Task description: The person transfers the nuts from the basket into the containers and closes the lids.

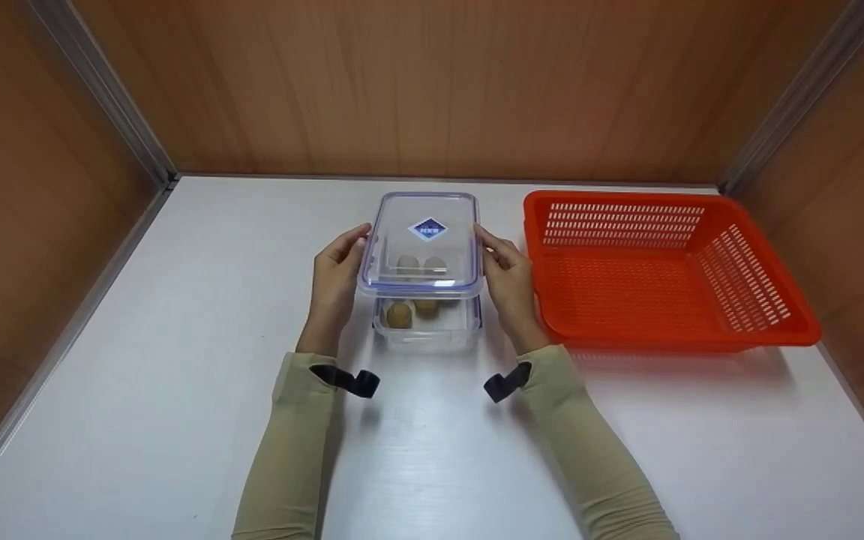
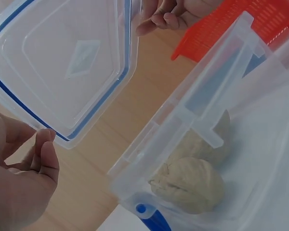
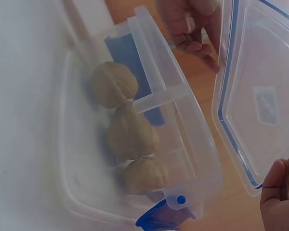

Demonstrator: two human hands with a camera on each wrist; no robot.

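Left hand (image 1: 334,277) and right hand (image 1: 508,281) grip the lid (image 1: 421,244); only the right wrist view shows 3 walnuts (image 3: 130,137).

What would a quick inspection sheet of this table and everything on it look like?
Surface: white table, walled in by wood panels.
Job's things: clear lid lifted off a clear box; walnuts lie inside the box.
Clutter: orange basket, nothing seen inside it.
Hands: left hand and right hand grip the lid's two sides.
Cables: nothing seen; dark straps on both wrists.
Surroundings: metal corner rails.
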